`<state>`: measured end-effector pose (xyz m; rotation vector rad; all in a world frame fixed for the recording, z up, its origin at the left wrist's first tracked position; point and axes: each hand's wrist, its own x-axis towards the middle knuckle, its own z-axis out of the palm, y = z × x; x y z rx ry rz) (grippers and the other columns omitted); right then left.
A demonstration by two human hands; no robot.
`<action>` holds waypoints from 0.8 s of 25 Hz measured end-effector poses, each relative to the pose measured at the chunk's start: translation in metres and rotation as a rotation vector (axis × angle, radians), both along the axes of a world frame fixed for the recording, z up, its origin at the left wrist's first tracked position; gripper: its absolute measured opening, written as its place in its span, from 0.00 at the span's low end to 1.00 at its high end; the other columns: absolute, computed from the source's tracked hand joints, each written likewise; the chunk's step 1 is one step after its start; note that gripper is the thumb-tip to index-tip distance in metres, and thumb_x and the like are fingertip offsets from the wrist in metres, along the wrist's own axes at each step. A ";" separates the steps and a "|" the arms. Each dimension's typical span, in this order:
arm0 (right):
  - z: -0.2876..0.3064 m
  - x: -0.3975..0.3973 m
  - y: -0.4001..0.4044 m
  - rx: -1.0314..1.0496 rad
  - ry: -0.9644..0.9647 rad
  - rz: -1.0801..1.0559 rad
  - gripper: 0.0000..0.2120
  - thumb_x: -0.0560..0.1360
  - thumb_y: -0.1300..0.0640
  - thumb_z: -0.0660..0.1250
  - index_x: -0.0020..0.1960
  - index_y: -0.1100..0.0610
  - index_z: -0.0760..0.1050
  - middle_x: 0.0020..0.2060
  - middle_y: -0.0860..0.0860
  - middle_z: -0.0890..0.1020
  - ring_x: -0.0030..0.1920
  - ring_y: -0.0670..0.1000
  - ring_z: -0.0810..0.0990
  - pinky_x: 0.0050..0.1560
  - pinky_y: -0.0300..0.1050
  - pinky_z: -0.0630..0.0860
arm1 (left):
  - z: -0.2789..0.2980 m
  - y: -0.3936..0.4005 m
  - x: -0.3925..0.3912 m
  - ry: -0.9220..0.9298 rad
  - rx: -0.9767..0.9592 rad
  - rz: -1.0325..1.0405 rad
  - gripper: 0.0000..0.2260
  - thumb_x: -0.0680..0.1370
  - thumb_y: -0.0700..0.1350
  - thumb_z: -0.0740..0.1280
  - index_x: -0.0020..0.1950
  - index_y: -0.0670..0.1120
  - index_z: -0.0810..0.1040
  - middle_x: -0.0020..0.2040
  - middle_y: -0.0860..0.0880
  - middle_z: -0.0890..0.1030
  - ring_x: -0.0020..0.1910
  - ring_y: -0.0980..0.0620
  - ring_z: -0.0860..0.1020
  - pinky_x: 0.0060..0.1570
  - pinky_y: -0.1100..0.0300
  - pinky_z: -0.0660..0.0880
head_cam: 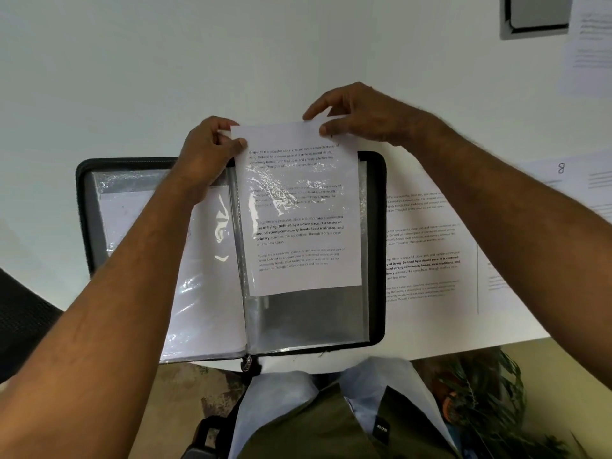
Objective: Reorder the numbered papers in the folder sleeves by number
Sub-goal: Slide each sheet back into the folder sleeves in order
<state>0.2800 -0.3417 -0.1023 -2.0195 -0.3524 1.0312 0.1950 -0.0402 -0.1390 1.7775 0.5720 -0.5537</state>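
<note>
A black zip folder [377, 226] lies open on the white table, with clear plastic sleeves on both sides. A printed paper [298, 207] sits partway inside the right sleeve [308, 319], its top sticking out beyond the folder's far edge. My left hand [212, 154] pinches the paper's top left corner. My right hand [357, 111] pinches its top right corner. The lower part of that sleeve shows no paper behind the plastic. The left sleeves [205, 293] hold white sheets under my left forearm.
More printed sheets lie on the table to the right of the folder: one close by [427, 246] and one marked 8 [563, 173]. Another sheet [592, 44] and a grey device [536, 14] lie at the far right. A dark chair [23, 313] shows at left.
</note>
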 end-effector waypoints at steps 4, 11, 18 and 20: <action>0.000 -0.007 0.005 0.002 0.076 0.049 0.14 0.77 0.58 0.74 0.62 0.50 0.83 0.41 0.48 0.85 0.43 0.43 0.81 0.53 0.39 0.74 | 0.002 -0.003 -0.005 -0.071 0.014 -0.052 0.06 0.78 0.43 0.73 0.54 0.52 0.83 0.37 0.54 0.75 0.39 0.54 0.74 0.43 0.57 0.75; 0.007 -0.020 0.007 -0.049 0.110 0.172 0.12 0.80 0.62 0.69 0.61 0.53 0.83 0.34 0.43 0.82 0.30 0.39 0.75 0.37 0.28 0.68 | 0.004 -0.007 -0.011 -0.127 0.124 -0.301 0.05 0.78 0.47 0.74 0.46 0.46 0.86 0.35 0.56 0.81 0.32 0.63 0.74 0.37 0.65 0.71; 0.013 -0.037 0.022 -0.192 0.112 0.257 0.11 0.80 0.48 0.67 0.57 0.48 0.86 0.56 0.47 0.86 0.59 0.47 0.81 0.66 0.48 0.74 | 0.001 -0.003 -0.010 -0.175 0.069 -0.441 0.10 0.73 0.49 0.79 0.44 0.43 0.87 0.40 0.46 0.85 0.42 0.51 0.83 0.49 0.53 0.80; 0.012 -0.042 0.026 -0.258 0.099 0.283 0.11 0.79 0.45 0.68 0.56 0.48 0.86 0.55 0.48 0.86 0.58 0.47 0.81 0.66 0.50 0.73 | 0.001 -0.005 -0.010 -0.175 0.072 -0.449 0.12 0.70 0.50 0.80 0.43 0.43 0.86 0.40 0.47 0.83 0.39 0.57 0.80 0.44 0.58 0.77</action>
